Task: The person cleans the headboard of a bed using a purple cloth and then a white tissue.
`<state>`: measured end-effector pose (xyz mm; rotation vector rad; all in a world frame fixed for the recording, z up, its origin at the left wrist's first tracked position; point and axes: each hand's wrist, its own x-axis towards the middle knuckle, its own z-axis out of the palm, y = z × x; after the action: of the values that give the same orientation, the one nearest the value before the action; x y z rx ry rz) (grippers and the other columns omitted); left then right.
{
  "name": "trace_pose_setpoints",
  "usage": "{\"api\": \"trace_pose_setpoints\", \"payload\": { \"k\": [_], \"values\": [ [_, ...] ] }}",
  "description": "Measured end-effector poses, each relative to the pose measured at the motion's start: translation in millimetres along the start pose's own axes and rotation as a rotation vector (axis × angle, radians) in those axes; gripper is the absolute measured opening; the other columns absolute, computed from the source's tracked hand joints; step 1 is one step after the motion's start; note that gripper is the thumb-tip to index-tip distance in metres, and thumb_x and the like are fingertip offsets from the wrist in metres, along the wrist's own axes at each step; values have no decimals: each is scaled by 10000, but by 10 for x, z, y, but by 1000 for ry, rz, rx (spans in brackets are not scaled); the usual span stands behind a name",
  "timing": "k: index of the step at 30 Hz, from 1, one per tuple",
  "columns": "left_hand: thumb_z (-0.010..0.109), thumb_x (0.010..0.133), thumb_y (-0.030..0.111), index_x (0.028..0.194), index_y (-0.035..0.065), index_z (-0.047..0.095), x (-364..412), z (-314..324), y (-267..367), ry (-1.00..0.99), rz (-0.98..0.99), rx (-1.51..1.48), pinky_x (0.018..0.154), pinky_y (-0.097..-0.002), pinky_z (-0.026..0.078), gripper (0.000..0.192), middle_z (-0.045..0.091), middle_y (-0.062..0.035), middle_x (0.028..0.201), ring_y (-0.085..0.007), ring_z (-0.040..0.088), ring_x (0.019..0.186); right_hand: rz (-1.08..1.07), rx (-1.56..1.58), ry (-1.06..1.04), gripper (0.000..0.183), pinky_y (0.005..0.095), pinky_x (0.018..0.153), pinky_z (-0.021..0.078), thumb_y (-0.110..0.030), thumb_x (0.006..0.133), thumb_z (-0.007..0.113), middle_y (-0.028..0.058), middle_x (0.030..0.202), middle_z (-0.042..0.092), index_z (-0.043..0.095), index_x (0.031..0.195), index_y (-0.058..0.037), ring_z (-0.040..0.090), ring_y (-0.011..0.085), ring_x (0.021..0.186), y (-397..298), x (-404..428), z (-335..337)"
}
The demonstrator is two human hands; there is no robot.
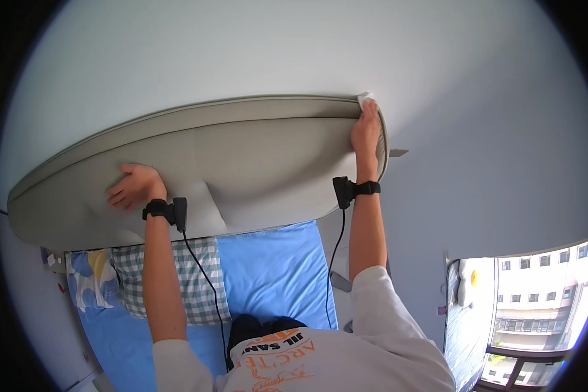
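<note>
A padded grey-beige headboard with piped seams stretches across the view before me, against a pale wall. My right hand is at its upper right corner, with a white cloth or tissue under the fingertips, against the top edge. Most of that cloth is hidden by the fingers. Further left, my left hand is in front of the headboard's padded face, fingers spread and slightly blurred. It holds nothing; whether it touches the padding I cannot tell. Each wrist wears a black strap with a cabled device.
Below the headboard lies a bed with a blue sheet, a checked pillow and a patterned pillow. Black cables hang from both wrist devices. A window with a cushioned sill is at the right.
</note>
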<state>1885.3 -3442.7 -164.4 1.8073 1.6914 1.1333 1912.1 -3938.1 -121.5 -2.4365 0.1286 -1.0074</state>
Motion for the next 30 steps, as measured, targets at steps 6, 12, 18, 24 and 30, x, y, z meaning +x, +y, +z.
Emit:
{"api": "trace_pose_setpoints", "payload": {
  "k": [6,12,18,24,30],
  "values": [
    [454,903,435,1398,-95,233,48,0,-24,19,16,-10,1037,-635,253,759,212,-394,1465,-492,224,1388,-215,134,-22,478,474,1154,299,88,787,410,352,1369,461,513,1250,152,393,466,1339,-1213,-426,659],
    [469,892,429,1388,-91,252,-19,28,0,15,12,-74,1045,-642,245,751,231,-389,1453,-501,260,1355,-351,366,-220,472,473,1170,280,66,783,455,348,1388,437,508,1241,165,378,456,1351,-2267,-931,844],
    [479,868,424,1367,-75,276,44,78,-77,75,-1,-59,1039,-645,252,734,258,-375,1429,-493,265,1343,-283,422,-120,418,438,1041,450,83,835,433,252,1217,624,592,1219,54,578,393,1176,-1299,-411,352],
    [473,873,423,1368,-92,263,49,29,-43,23,11,-54,1039,-643,246,745,243,-389,1434,-498,228,1374,186,-18,20,348,459,977,468,64,850,441,248,1172,643,631,1142,69,599,405,1120,-278,-105,-347],
    [459,894,415,1377,-103,244,39,-2,-18,29,41,-33,1049,-655,229,740,213,-405,1449,-497,221,1380,-58,-184,4,234,450,1044,411,24,832,478,294,1144,619,621,983,131,547,426,1170,-850,-363,130]
  ]
}}
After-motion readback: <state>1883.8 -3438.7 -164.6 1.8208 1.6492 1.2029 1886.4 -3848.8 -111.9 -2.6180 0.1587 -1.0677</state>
